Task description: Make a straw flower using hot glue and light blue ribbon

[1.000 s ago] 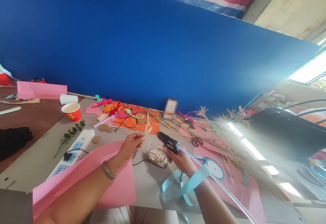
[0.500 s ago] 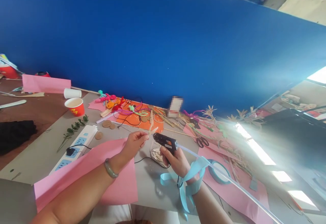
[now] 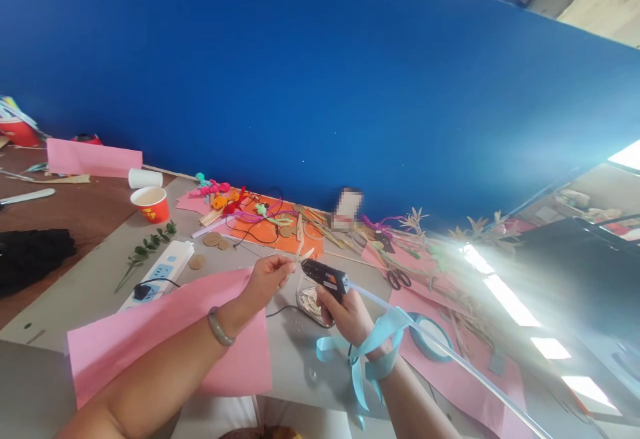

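Note:
My left hand [image 3: 267, 280] is closed in a pinch on a small pale leaf-like piece [image 3: 307, 254] with thin pointed ends. My right hand [image 3: 349, 312] grips a black hot glue gun [image 3: 324, 274], its nozzle pointing left, very close to my left fingertips. Whether nozzle and piece touch, I cannot tell. A long clear glue stick [image 3: 450, 348] runs out of the gun's back toward the lower right. Light-blue ribbon [image 3: 385, 332] loops around my right wrist. Beneath the gun, partly hidden, sits a clear container of pale pieces [image 3: 309, 300].
Pink paper [image 3: 240, 359] lies under my left forearm, beside a power strip [image 3: 170, 262] with a black plug. A red paper cup [image 3: 151, 206] stands at left. Scissors [image 3: 399, 279], a blue ribbon roll [image 3: 417, 342] and dried stems lie right. A blue partition [image 3: 300, 79] rises behind.
My left hand has shifted slightly right, bringing its fingertips and the pale piece closer to the nozzle. The right hand has hardly moved; the view has tilted a little.

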`<state>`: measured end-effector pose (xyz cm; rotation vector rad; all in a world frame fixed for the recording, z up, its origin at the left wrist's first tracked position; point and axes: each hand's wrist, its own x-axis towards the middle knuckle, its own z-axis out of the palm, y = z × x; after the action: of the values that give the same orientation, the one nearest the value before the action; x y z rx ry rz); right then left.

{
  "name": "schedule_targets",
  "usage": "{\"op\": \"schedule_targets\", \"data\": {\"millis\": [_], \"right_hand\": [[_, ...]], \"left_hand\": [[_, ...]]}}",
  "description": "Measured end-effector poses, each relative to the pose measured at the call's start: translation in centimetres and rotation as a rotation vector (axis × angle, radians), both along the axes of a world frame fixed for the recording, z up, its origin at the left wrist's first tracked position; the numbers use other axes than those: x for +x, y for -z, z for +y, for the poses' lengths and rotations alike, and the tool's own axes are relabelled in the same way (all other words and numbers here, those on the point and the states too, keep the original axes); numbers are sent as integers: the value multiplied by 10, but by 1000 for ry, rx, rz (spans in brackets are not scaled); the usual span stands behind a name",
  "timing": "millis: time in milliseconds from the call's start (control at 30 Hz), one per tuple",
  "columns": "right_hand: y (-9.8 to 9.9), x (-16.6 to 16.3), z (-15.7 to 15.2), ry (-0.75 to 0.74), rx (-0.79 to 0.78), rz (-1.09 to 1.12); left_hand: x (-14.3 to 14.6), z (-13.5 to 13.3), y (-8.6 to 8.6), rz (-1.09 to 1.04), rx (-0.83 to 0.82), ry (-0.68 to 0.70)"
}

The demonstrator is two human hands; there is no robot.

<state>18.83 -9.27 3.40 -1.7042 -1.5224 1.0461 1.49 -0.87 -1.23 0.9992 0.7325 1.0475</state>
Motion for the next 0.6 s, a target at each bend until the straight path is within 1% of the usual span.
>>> {"op": "schedule_targets", "data": {"millis": [133,267,400,600], "right_hand": [[-2,3,-1,-40,4,-184],[-10,-1,-4,-61,41,-281],[-15,-5,-5,-22,64,-332],[-13,-4,-2,-6,57,-307]], "left_hand": [[0,0,1,-1,-4,0],[1,-1,0,0,-15,0],[1,-2,-4,2,-12,-5],[1,-2,-3,-5,-21,21]]}}
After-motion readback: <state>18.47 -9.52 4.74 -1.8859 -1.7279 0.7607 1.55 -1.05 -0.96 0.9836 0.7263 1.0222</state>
